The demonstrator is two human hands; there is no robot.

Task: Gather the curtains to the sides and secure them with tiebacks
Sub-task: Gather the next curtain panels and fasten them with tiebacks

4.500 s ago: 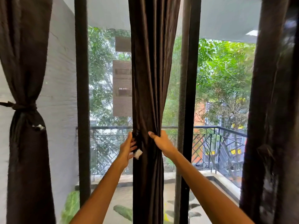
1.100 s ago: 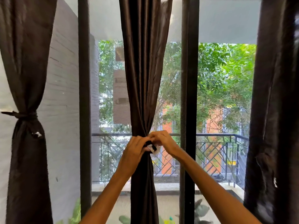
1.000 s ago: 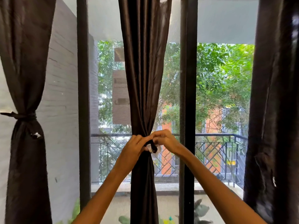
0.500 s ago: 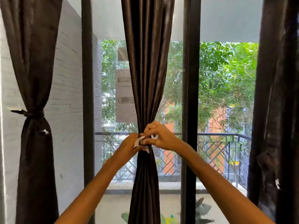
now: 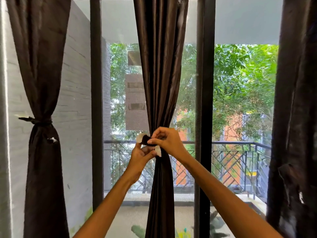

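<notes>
The fingers (image 5: 155,134) of the right hand (image 5: 169,142) are curled in a pinch on the dark tieback (image 5: 145,140), right where it wraps the middle curtain (image 5: 160,74). The left hand (image 5: 139,156) sits just below and a bit left, fingers curled too, pinching the tieback's other end, whose pale tip hangs down against the fabric. A second pale tip pokes out to the left, so the loose ends point left and down-right while the band itself runs sideways across the curtain.

The middle curtain hangs straight up and down, long axis vertical, cinched to a narrow waist at the hands and fanning wider above and below. It sits between two dark window frame posts (image 5: 205,100), closer to the right one.

Off to the left, the left curtain (image 5: 42,66) is already bunched with its own tieback (image 5: 36,120), which runs roughly level toward the grey brick wall (image 5: 75,100). On the far right, the right curtain (image 5: 298,100) hangs loose, partly out of view; can't tell whether anything holds it.

Through the glass there's a balcony railing (image 5: 231,143), and green trees (image 5: 240,79) beyond it.
</notes>
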